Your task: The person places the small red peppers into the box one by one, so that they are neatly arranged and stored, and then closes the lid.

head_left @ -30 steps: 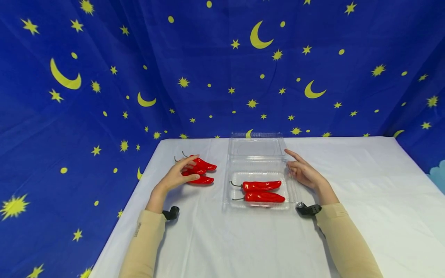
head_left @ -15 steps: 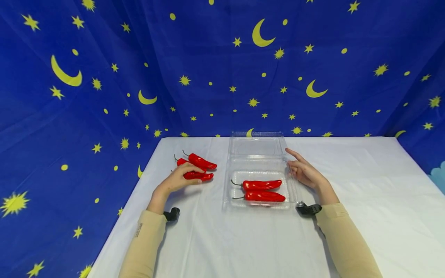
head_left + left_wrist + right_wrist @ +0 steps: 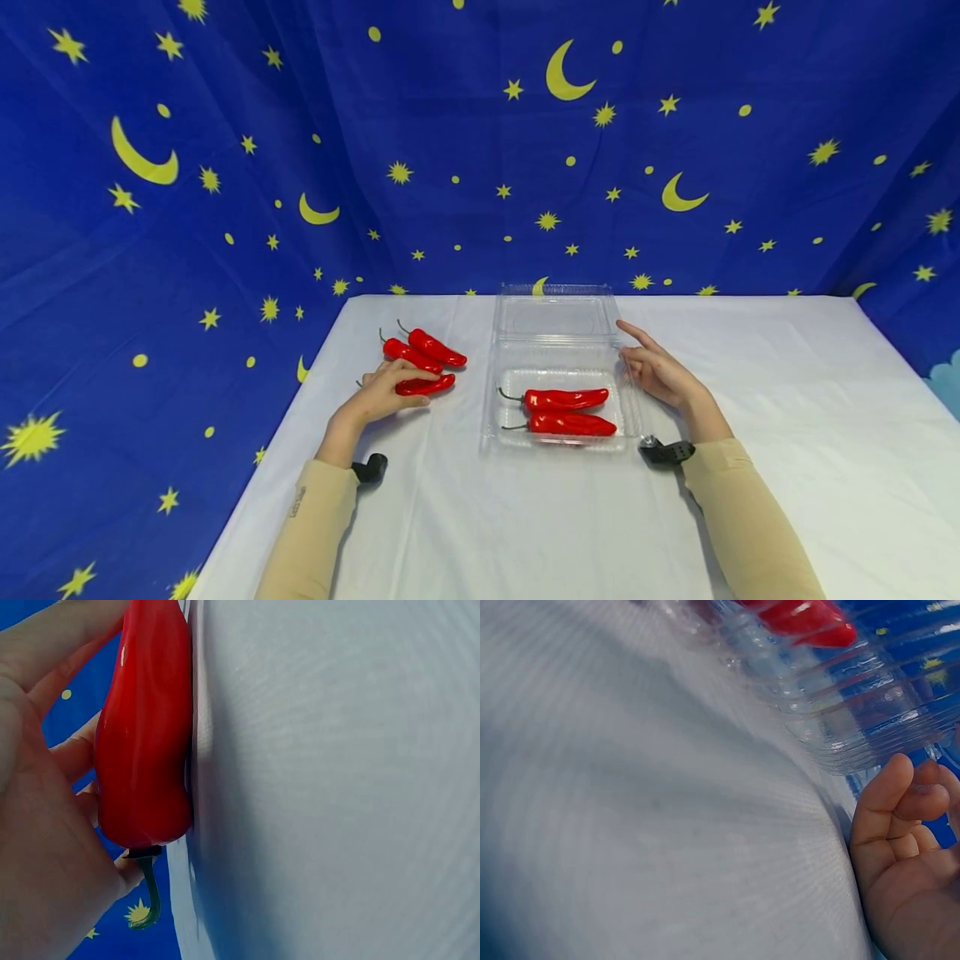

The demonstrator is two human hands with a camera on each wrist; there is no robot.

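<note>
On the white-covered desk [image 3: 480,517], we see the left hand [image 3: 381,394] clasped round one red pepper [image 3: 427,386], just nearer us than two loose peppers [image 3: 437,348]. Two further peppers [image 3: 567,401] lie in the clear container [image 3: 558,379], its lid [image 3: 555,318] open behind. Beside its right edge, the right hand [image 3: 663,377] holds nothing, fingers apart; contact we cannot tell.

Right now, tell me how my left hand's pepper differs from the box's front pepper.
The held pepper is outside the clear box; the front box pepper lies inside it. The left hand holds the held pepper; no hand touches the front box pepper. In the head view, that hand partly covers the held pepper; the front box pepper shows from stem to tip. Both are glossy, red and stemmed.
</note>
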